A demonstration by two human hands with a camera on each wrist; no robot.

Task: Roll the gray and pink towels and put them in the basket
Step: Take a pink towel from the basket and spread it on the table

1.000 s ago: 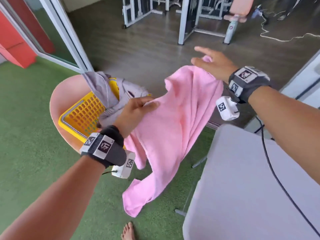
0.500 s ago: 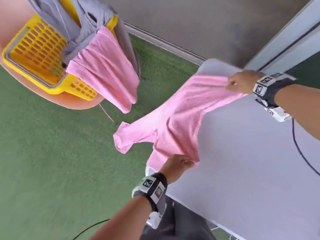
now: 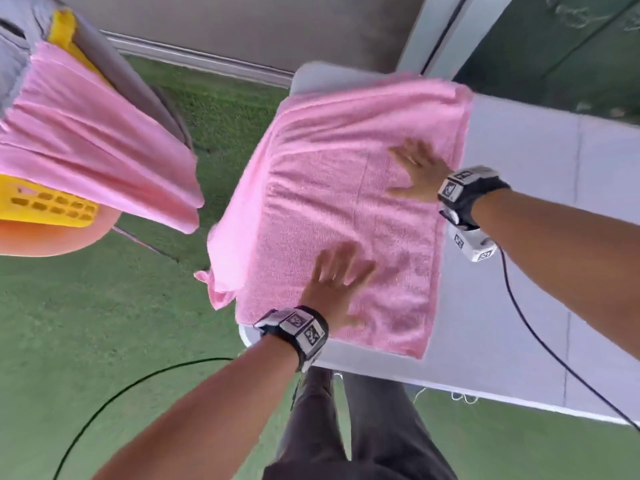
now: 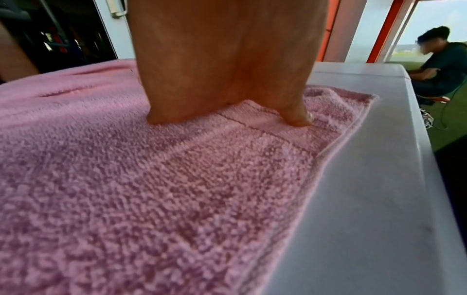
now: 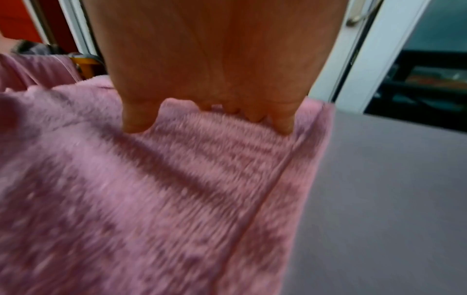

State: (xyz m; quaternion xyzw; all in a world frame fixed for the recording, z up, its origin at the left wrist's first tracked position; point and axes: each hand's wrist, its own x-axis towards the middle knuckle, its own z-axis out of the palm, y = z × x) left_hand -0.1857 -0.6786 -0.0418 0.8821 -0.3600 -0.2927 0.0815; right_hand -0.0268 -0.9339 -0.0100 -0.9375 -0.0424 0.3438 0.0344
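From the head camera, a pink towel [image 3: 339, 209] lies spread across the near-left corner of a white table [image 3: 519, 306], its left edge hanging off the side. The left hand [image 3: 334, 285] rests flat on the near part of the towel, fingers straight and spread, gripping nothing; the right hand [image 3: 417, 171] lies flat farther up and to the right, fingers likewise extended, close to the towel's right edge. Well to the left of both hands, a yellow basket [image 3: 52, 206] sits on a pink chair [image 3: 55, 240], with a second pink towel [image 3: 93, 133] and a gray towel [image 3: 14, 60] draped over it. The left wrist camera shows the left hand [image 4: 225, 65] pressing down on the terry cloth, thumb tip on the fabric near a corner, the table bare just beyond. The right wrist camera, blurred, shows the right hand [image 5: 209, 65] with its fingertips [image 5: 284, 123] on the towel beside a raised fold along its edge.
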